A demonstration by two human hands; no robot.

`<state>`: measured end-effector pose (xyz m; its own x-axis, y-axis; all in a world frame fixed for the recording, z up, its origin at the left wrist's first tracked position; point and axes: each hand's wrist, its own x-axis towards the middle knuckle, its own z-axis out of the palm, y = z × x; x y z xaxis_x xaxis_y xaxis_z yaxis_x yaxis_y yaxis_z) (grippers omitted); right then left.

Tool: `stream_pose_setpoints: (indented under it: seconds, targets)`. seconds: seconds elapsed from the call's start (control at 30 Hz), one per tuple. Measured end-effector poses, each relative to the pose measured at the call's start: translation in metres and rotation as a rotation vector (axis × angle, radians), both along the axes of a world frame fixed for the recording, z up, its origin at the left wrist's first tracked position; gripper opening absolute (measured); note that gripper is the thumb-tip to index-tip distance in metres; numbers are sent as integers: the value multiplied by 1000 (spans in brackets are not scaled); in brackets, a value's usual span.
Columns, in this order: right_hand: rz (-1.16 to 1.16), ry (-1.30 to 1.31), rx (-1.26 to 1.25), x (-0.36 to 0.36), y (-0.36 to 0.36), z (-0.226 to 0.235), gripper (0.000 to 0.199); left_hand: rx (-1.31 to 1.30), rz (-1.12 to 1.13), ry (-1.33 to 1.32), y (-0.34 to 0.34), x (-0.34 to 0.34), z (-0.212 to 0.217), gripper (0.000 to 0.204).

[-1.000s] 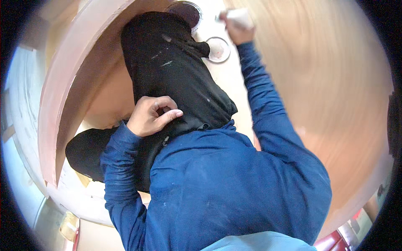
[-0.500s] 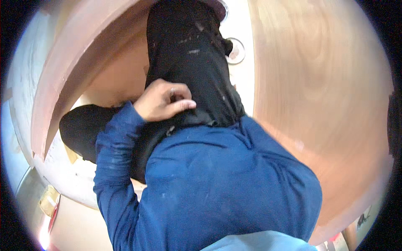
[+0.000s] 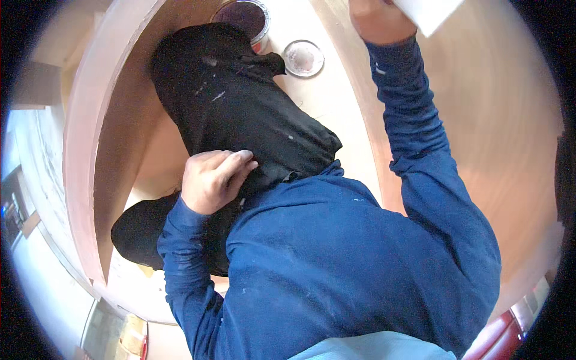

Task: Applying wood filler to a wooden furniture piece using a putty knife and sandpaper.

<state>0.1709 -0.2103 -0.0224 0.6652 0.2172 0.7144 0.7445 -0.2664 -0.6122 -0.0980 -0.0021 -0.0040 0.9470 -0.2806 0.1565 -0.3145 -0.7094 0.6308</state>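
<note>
My left hand (image 3: pixel 213 181) rests on the lap of my black trousers (image 3: pixel 240 108), its fingers curled and pressed together with nothing visible in them. At the top edge my right hand (image 3: pixel 381 21) reaches forward over the curved wooden panel (image 3: pixel 474 132) on my right. It grips a flat white piece (image 3: pixel 429 13) with a straight edge; the frame cuts off part of this piece and of the fingers, so its kind does not show.
Beyond my knee stands an uncovered bucket (image 3: pixel 255 43) with dark contents. A round lid (image 3: pixel 303 59) with pinkish residue lies beside it on the pale floor (image 3: pixel 342 102). Another curved panel (image 3: pixel 84 150) rises on my left. A yellowish container (image 3: pixel 133 336) sits behind me at left.
My right arm has come into view, stretched forward with the white piece. My left hand has shifted slightly down. The view has turned, showing more of the bucket and lid.
</note>
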Motion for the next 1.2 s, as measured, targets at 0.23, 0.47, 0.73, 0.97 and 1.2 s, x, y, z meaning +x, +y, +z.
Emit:
stream_pose_setpoints:
  seconds: [0.23,0.47,0.73,0.97,1.2]
  targets:
    - [-156,897,-849,-83,-40,-205,38,109,100,-187,-4,22,30,28]
    - [-245,1059,-460,-121,-55,-275,41,111,192,-260,7,24,27,33]
    - [-63,174,-15,-8,-24,1,25,320,77,-277,12,36,-25,62]
    - [-297,-153,-68,-35,-43,-56,20,231,237,-354,6,29,-43,53]
    - [-293,693,-513,-157,-67,-299,34,215,170,-371,19,14,-43,51]
